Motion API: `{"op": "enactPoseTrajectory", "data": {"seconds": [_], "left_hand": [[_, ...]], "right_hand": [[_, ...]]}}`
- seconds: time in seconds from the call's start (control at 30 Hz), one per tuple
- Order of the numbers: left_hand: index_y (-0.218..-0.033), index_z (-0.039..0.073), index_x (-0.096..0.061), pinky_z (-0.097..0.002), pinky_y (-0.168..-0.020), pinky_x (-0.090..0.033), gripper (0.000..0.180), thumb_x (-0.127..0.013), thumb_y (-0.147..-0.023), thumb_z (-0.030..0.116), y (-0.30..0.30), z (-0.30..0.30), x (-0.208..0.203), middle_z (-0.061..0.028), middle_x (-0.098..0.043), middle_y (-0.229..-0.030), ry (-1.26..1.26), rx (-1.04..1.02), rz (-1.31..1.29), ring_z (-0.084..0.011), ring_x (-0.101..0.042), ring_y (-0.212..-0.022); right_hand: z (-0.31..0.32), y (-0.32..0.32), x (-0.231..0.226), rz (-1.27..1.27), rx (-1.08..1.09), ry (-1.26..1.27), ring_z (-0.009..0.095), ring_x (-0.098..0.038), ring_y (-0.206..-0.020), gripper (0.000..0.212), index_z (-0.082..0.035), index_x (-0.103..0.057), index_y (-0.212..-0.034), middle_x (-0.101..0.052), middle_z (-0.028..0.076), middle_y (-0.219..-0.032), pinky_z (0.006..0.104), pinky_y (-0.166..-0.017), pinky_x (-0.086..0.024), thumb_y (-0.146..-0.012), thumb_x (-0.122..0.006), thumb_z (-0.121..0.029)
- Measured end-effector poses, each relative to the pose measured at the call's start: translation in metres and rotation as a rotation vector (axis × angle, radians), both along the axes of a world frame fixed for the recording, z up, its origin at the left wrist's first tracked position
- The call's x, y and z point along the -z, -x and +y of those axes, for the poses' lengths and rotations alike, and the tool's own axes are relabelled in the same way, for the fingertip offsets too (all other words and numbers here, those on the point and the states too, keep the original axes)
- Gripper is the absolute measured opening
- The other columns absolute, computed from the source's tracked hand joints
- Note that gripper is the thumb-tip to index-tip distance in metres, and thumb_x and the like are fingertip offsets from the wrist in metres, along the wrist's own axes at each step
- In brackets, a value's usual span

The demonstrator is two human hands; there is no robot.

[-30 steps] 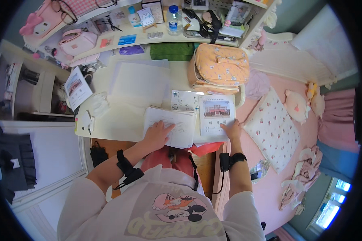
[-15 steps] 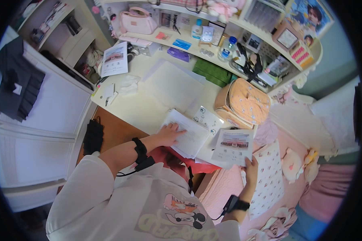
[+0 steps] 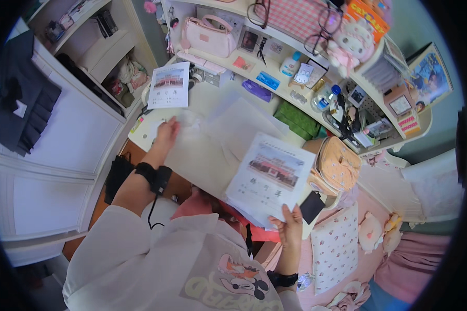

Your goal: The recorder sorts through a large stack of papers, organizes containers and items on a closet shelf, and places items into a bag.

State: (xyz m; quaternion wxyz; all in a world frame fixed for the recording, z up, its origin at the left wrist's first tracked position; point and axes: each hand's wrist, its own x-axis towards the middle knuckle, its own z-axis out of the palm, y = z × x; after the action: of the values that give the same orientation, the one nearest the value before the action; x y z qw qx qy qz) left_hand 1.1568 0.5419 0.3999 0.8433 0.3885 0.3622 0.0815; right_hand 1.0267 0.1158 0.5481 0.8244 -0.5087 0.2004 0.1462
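White booklet point(image 3: 269, 178), characters point(image 3: 264, 188) printed below its building photo point(image 3: 277, 168), is pinched by the right hand point(image 3: 289, 226), left hand point(image 3: 166, 136) empty.

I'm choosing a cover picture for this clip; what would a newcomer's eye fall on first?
Probably the white picture-covered booklet near the middle, held at its lower right corner by the right hand. Next may come the orange patterned bag beyond its right edge, then the pink handbag on the shelf toward the top.
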Motion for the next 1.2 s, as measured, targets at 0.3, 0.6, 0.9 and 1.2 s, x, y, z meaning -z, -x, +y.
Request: {"op": "enactPoseTrajectory", "data": {"seconds": [0.3, 0.6, 0.9, 1.2], "left_hand": [[-0.101, 0.01, -0.053, -0.0252, -0.07, -0.042, 0.025, -0.064, -0.08, 0.015, -0.048, 0.095, 0.036, -0.0031, -0.051, -0.098, 0.303, -0.123, 0.002, -0.0151, -0.049, -0.09], [-0.1, 0.008, -0.054, -0.0265, -0.074, -0.05, 0.02, -0.059, -0.081, 0.005, -0.025, 0.053, -0.065, -0.0023, -0.061, -0.093, 0.234, -0.07, -0.347, -0.0115, -0.06, -0.081], [-0.11, 0.002, -0.05, -0.0316, -0.076, -0.051, 0.029, -0.056, -0.081, 0.003, 0.054, -0.063, -0.137, -0.0084, -0.058, -0.101, 0.306, 0.551, -0.457, -0.0168, -0.059, -0.088], [-0.105, -0.002, -0.052, -0.0265, -0.07, -0.048, 0.028, -0.06, -0.082, 0.012, 0.102, -0.133, -0.1, -0.0086, -0.059, -0.094, -0.232, 1.044, -0.162, -0.0126, -0.056, -0.079]], "right_hand": [[0.118, -0.032, 0.017, 0.094, -0.016, -0.023, 0.026, -0.064, -0.069, 0.03, 0.0, -0.041, -0.119, -0.059, 0.017, -0.099, 0.0284, -0.056, -0.057, -0.09, -0.042, -0.009], [0.165, -0.042, 0.026, 0.106, 0.043, -0.047, 0.031, -0.062, -0.084, 0.032, -0.004, -0.04, -0.122, -0.054, 0.018, -0.111, 0.0344, -0.069, -0.057, -0.09, -0.039, -0.006], [0.166, -0.043, 0.065, -0.049, 0.094, -0.11, 0.023, -0.061, -0.075, 0.026, -0.002, -0.047, -0.111, -0.057, 0.014, -0.1, 0.0302, -0.059, -0.052, -0.092, -0.038, -0.017], [0.086, 0.011, 0.042, -0.122, 0.185, -0.092, 0.014, -0.057, -0.09, 0.03, -0.004, -0.046, -0.118, -0.057, 0.007, -0.104, 0.0249, -0.074, -0.047, -0.088, -0.044, -0.006]]}}
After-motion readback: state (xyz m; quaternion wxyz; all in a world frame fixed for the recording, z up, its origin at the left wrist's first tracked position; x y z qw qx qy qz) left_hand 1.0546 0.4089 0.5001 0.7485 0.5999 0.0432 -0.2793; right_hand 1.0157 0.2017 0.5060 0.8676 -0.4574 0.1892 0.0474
